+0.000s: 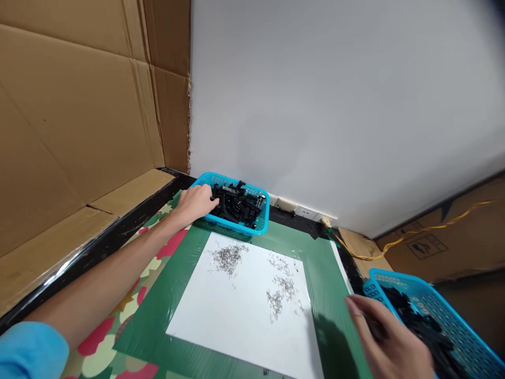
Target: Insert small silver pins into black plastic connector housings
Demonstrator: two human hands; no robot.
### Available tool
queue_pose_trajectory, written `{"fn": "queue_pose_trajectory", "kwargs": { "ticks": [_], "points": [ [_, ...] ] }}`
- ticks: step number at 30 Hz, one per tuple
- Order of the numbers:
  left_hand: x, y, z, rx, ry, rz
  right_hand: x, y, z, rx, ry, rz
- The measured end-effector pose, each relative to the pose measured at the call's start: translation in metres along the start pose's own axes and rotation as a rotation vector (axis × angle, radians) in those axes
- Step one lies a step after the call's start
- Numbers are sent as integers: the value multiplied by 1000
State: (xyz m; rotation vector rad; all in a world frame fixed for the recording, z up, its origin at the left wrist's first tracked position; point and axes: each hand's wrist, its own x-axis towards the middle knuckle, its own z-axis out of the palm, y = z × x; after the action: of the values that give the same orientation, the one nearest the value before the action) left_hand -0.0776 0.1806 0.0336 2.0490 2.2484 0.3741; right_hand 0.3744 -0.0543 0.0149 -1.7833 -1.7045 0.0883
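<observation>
My left hand (197, 201) reaches over the left side of a blue plastic basket (261, 229) full of small black plastic parts (236, 206). Its fingers curl down among the parts, and the fingertips are hidden. My right hand (390, 337), a little blurred, is beside a second blue basket (453, 310) at the lower right, which holds more black parts (422, 326). Those fingers are bent in towards the thumb around a dark space; what they hold, if anything, I cannot make out. Between the hands, small thin metal pieces (229, 259) lie in loose piles on a white sheet (236, 326).
A green mat (189, 353) lies beneath the white sheet, over a patterned cloth (97, 337). Cardboard (79, 105) stands at the left, and a white wall (315, 105) rises behind. Yellow wires (379, 257) run from a socket strip (305, 212) towards a carton (428, 245).
</observation>
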Motion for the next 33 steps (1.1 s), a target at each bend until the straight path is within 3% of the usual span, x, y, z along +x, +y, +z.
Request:
{"fn": "queue_pose_trajectory", "kwargs": {
  "ticks": [3, 6, 8, 10, 12, 16, 20, 23, 25, 28, 33],
  "points": [
    [1, -5, -3, -20, 27, -47, 12, -49, 38, 137, -251, -131],
    [0, -9, -11, -76, 80, -86, 24, -73, 64, 175, -440, -147],
    [-4, -10, -16, -243, 150, -85, 32, -79, 74, 170, -513, -127],
    [-15, -8, -20, -549, 180, -22, 38, -83, 78, 174, -562, -107],
    [-34, -2, -20, -916, 84, 84, 44, -87, 79, 194, -609, -99],
    [-89, 19, -10, -1370, -389, 190, 50, -94, 80, 246, -677, -83],
    [-140, 40, 13, -1522, -773, 202, 52, -93, 85, 243, -706, -98],
    [-161, 49, 30, -1503, -934, 150, 54, -91, 86, 258, -739, -116],
    [-167, 50, 36, -1488, -954, 124, 54, -91, 83, 283, -749, -103],
    [-170, 50, 36, -1516, -850, 117, 52, -90, 77, 361, -719, -94],
    [-174, 51, 33, -1645, -822, 14, 42, -88, 77, 431, -558, -220]
  ]
}}
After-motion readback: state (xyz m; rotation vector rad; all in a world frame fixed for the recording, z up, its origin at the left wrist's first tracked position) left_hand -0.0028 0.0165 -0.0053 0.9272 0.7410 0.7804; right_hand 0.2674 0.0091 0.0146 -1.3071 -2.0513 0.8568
